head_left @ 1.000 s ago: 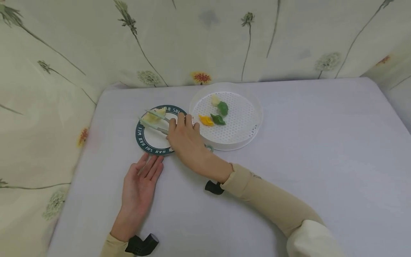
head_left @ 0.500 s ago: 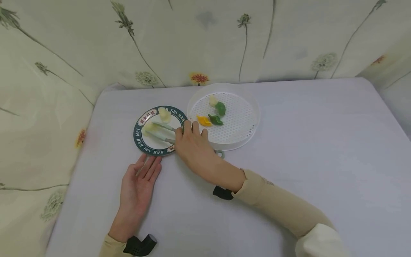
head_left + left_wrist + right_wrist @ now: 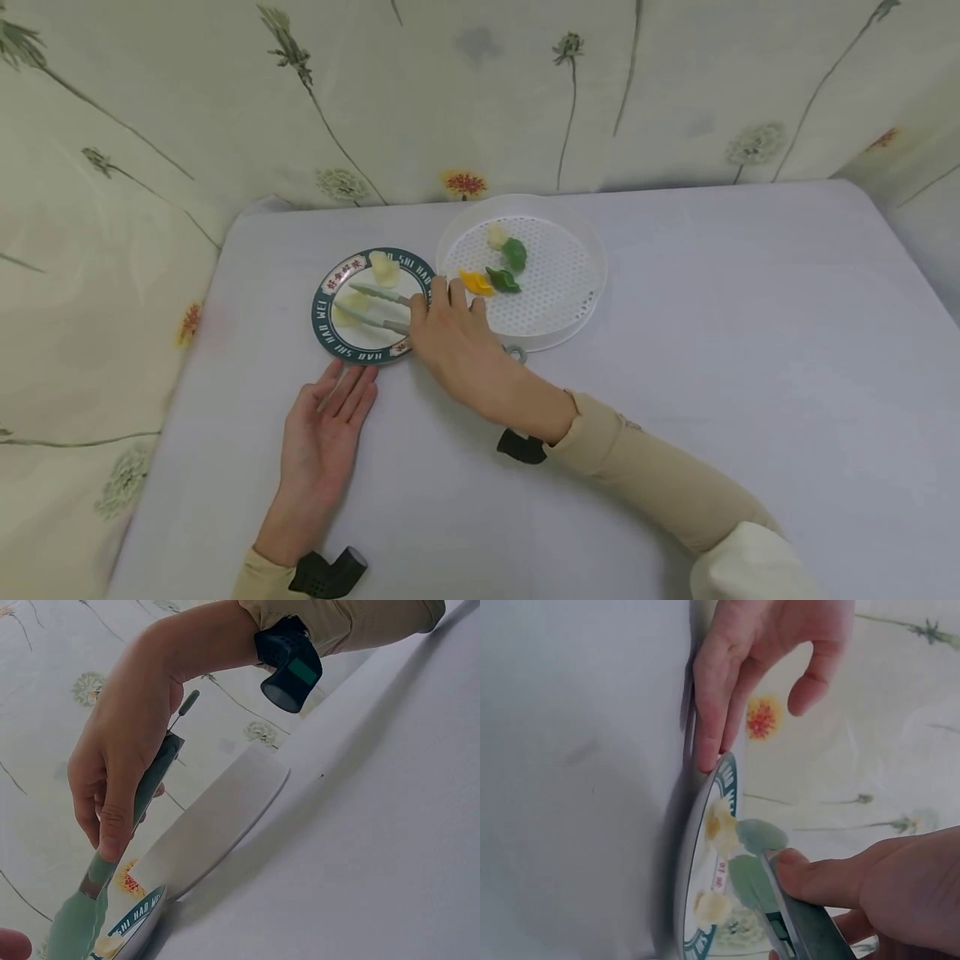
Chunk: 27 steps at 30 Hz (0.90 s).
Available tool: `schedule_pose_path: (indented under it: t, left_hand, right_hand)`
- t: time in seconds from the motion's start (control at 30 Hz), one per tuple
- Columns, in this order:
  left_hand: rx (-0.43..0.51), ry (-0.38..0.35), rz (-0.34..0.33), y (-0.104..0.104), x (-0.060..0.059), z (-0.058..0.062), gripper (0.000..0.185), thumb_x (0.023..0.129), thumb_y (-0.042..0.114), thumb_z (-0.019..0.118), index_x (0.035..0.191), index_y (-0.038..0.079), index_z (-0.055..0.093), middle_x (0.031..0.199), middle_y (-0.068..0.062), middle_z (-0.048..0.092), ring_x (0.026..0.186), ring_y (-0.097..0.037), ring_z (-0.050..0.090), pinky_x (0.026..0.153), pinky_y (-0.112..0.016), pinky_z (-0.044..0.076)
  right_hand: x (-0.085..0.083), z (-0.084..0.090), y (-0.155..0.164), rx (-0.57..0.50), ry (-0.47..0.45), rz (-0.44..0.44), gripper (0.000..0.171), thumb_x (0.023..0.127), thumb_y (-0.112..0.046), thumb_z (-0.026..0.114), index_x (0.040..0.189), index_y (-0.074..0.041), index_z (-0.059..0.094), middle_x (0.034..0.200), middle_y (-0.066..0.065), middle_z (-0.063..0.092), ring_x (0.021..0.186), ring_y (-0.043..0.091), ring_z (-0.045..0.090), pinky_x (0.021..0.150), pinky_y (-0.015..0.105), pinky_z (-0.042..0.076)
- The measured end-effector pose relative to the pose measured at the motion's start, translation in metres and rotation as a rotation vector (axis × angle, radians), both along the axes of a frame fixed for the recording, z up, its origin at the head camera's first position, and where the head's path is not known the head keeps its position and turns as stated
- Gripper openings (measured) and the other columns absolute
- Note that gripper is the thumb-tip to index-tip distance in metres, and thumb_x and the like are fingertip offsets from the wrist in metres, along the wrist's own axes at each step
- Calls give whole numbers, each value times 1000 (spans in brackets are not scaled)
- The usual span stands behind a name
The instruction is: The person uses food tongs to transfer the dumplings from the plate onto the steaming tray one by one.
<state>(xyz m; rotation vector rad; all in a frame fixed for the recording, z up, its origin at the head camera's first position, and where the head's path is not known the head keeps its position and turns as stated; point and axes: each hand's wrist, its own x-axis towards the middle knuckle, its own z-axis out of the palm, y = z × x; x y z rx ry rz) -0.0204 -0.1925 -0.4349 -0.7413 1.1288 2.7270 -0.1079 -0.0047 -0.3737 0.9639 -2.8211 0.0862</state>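
Note:
My right hand point(image 3: 465, 346) grips a pair of tongs point(image 3: 378, 292) with pale green tips, held over the round plate point(image 3: 321, 325) with a dark green lettered rim. The tips stand apart above a pale yellow dumpling-like piece point(image 3: 356, 302); in the right wrist view they appear raised clear of both pieces. A second pale piece point(image 3: 385, 268) lies farther back on the plate. My left hand point(image 3: 322, 437) lies palm up with relaxed fingers, its fingertips at the plate's near edge, as the right wrist view point(image 3: 772, 660) also shows.
Right of the plate stands a white round perforated tray point(image 3: 551, 329). It bears a yellow piece point(image 3: 477, 282), two green pieces point(image 3: 503, 280) and a pale one point(image 3: 497, 235). A flower-patterned cloth point(image 3: 480, 100) hangs behind the white table point(image 3: 712, 333).
The tongs have come back toward me and right from the plate's far left, and their tips have spread slightly. The near pale piece now lies nearer the plate's middle left. The left hand stays put.

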Motion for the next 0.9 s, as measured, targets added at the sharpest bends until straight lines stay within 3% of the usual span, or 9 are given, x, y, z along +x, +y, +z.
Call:
schedule_pose_path:
  t: [0.1,0.37,0.6,0.9]
  left_hand:
    - [-5,2,-4,1,0,0,64,112,19,34,173,14,14,178,-14,21,164,-23,35,136,-30,35]
    - [-31,3,-11,0,0,-2,63,113,20,34,173,14,15,178,-14,23,162,-22,38,135,-29,36]
    - [-37,15,-30,1,1,0,64,113,20,33,173,15,11,177,-13,22,164,-21,35,136,-28,34]
    - [-30,15,-25,2,1,1,64,113,20,33,173,15,12,177,-13,24,163,-21,36,136,-29,35]
  right_hand:
    - [-2,1,1,-21,-68,-7,36,108,-30,66,118,5,63,117,26,62,100,35,57,76,49,64]
    - [6,6,8,19,-102,13,22,108,-17,65,114,5,65,105,20,60,96,33,55,70,44,61]
    - [14,10,13,57,-87,29,47,104,-36,70,123,7,65,108,22,61,100,35,58,73,45,65]
    - [12,8,-3,0,-133,-55,44,107,-33,67,127,6,64,115,21,60,104,33,56,74,42,61]
